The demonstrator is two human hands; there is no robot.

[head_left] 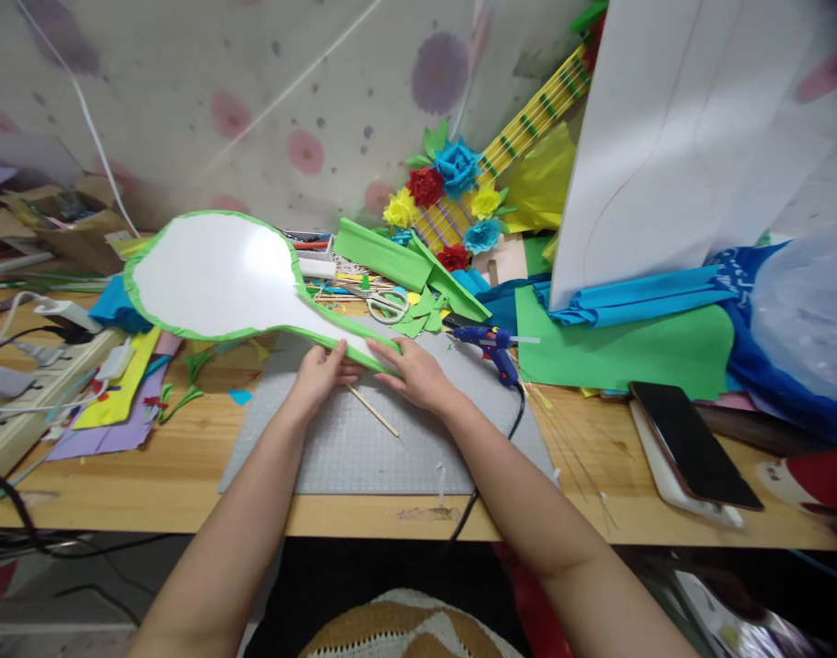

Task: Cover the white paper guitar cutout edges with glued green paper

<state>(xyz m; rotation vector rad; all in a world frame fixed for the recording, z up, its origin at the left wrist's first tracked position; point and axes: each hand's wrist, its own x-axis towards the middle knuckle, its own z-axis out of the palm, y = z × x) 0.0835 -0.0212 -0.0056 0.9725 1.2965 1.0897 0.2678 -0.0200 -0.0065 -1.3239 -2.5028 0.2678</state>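
Observation:
A white guitar-shaped board [217, 274] edged with green paper lies tilted over the cutting mat [405, 457], its wide body to the left and its narrow neck toward me. My left hand [323, 373] grips the neck's near edge, thumb on top and fingers beneath. Near the neck's end, my right hand [415, 373] is closed round the green edging, fingers on the white face. A thin wooden stick [374, 411] rests on the mat just below my hands. To the right of my right hand sits a blue glue gun [491, 345] with its black cord trailing down.
White-handled scissors [389, 306] and green paper scraps [422, 313] lie behind the mat. A yellow paper guitar [528, 128] with paper flowers leans on the wall. A large white board [665, 137] stands at right, near a phone [693, 443]. A power strip [41, 393] is at left.

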